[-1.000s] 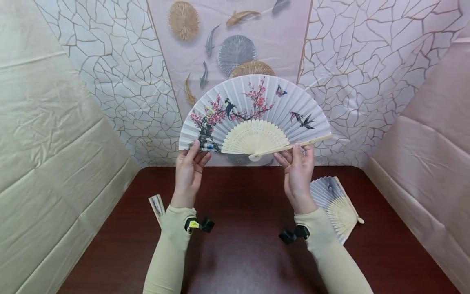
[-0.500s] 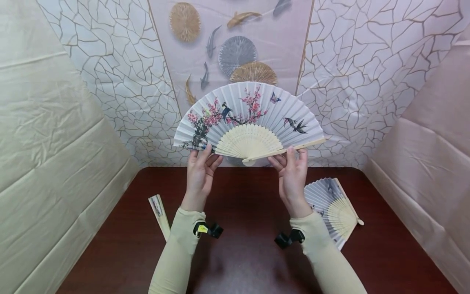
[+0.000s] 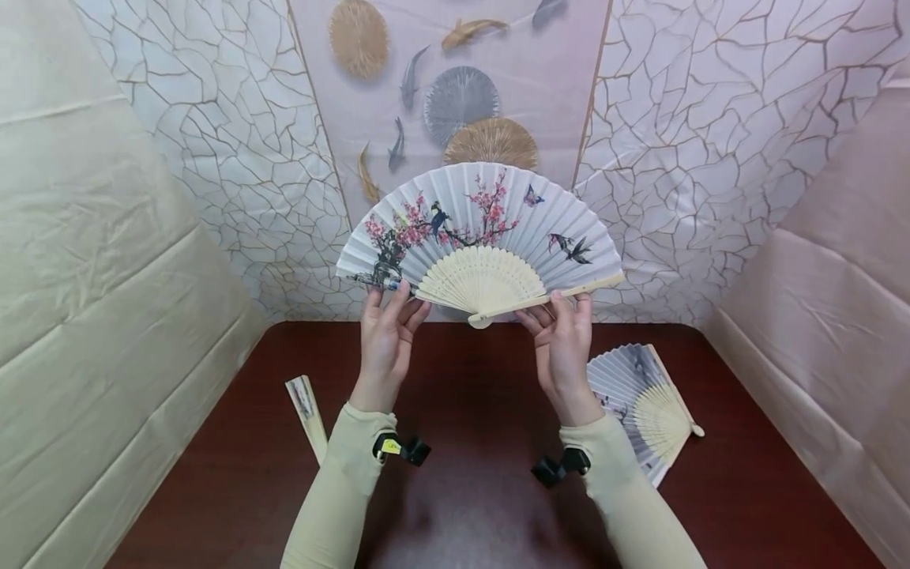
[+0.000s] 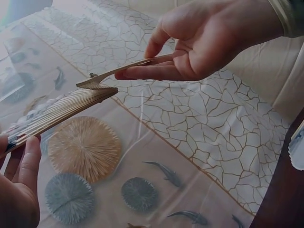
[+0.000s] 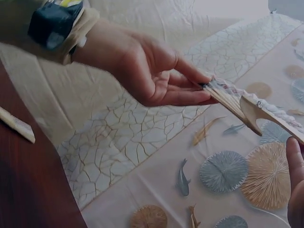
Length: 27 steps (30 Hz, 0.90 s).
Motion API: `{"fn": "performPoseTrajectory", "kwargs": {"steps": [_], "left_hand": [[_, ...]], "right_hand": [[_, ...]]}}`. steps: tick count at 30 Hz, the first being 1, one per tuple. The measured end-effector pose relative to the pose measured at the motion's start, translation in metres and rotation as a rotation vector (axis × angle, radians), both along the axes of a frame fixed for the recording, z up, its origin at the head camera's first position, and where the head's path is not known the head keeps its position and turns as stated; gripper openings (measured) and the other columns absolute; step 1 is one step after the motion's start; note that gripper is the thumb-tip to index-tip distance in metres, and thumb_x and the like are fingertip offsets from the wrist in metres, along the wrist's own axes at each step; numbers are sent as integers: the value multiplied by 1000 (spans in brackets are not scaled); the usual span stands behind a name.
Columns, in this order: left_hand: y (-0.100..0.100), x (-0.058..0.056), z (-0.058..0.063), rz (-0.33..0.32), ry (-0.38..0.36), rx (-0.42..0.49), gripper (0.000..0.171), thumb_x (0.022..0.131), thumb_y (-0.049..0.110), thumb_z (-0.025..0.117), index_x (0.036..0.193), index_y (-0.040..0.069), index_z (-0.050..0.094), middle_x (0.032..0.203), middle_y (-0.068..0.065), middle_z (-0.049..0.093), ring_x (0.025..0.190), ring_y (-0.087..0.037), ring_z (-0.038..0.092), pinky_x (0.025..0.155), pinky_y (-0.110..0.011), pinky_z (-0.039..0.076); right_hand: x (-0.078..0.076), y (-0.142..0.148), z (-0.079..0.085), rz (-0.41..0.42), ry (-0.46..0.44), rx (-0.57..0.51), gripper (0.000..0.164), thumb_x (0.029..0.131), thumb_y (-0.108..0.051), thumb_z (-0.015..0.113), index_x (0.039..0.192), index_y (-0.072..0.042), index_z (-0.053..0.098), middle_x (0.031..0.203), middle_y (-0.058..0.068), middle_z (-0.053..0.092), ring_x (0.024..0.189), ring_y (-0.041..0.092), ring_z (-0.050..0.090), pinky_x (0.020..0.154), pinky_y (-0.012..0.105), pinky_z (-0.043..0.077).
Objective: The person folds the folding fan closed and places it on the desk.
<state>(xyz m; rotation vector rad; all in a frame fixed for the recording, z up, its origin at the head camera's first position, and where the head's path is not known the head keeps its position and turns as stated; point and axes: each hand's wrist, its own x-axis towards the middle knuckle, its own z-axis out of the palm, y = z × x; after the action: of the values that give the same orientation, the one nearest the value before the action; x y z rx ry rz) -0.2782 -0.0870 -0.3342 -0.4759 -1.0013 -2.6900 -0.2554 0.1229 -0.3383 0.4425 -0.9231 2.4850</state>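
Observation:
A spread folding fan [image 3: 526, 221], white with pink blossoms, birds and a butterfly over pale wooden ribs, is held up above the table's far edge. My left hand [image 3: 384, 340] pinches its lower left edge between thumb and fingers. On the other side, my right hand [image 3: 565, 348] pinches the wooden guard stick, right of the pivot. The left wrist view shows the fan [image 4: 59, 111] nearly edge-on between my left hand [image 4: 21, 190] and right hand [image 4: 204, 42]. From the right wrist, the left hand [image 5: 142, 66] appears across the fan [image 5: 230, 102], and the right hand [image 5: 297, 180] is partly cut off.
A half-spread grey and white fan [image 3: 661, 419] lies on the dark red table [image 3: 455, 466] at the right, partly behind my right forearm. A folded fan [image 3: 309, 419] lies at the left beside my left sleeve. Patterned cloth [image 3: 235, 182] hangs behind the table.
Over the last second the fan has come down a little and shifted slightly left. My left hand has slid inward along its edge toward the pivot. The fans on the table have stayed put.

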Motion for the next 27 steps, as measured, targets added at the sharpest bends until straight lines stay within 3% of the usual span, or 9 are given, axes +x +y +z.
{"fn": "performPoseTrajectory", "kwargs": {"steps": [6,13,20,27], "left_hand": [[0,-2,3,7,29,-23,22,102,5,58,123,9,54,101,-7,68,84,-18,74,79,-31,62],[-1,-2,3,-3,46,-53,27,102,7,59,129,8,54,107,-8,69,87,-19,73,81,-32,62],[-2,-1,-3,-8,28,-46,27,103,5,56,130,8,54,104,-7,69,85,-18,73,79,-30,62],[-2,-1,-4,-21,40,-74,32,104,6,55,135,7,52,110,-9,69,90,-18,73,82,-30,61]], "right_hand": [[0,-1,3,43,11,-3,28,105,-4,49,129,-10,36,114,17,66,92,24,73,78,34,63],[4,3,1,114,-20,44,24,105,-4,51,129,-3,49,115,11,68,98,19,71,84,32,61],[6,4,-5,112,-47,99,18,105,-9,54,122,-3,56,115,9,70,99,17,71,87,31,60],[5,5,-7,105,-43,119,29,105,-11,55,132,1,55,119,10,69,102,17,70,86,29,60]]}}
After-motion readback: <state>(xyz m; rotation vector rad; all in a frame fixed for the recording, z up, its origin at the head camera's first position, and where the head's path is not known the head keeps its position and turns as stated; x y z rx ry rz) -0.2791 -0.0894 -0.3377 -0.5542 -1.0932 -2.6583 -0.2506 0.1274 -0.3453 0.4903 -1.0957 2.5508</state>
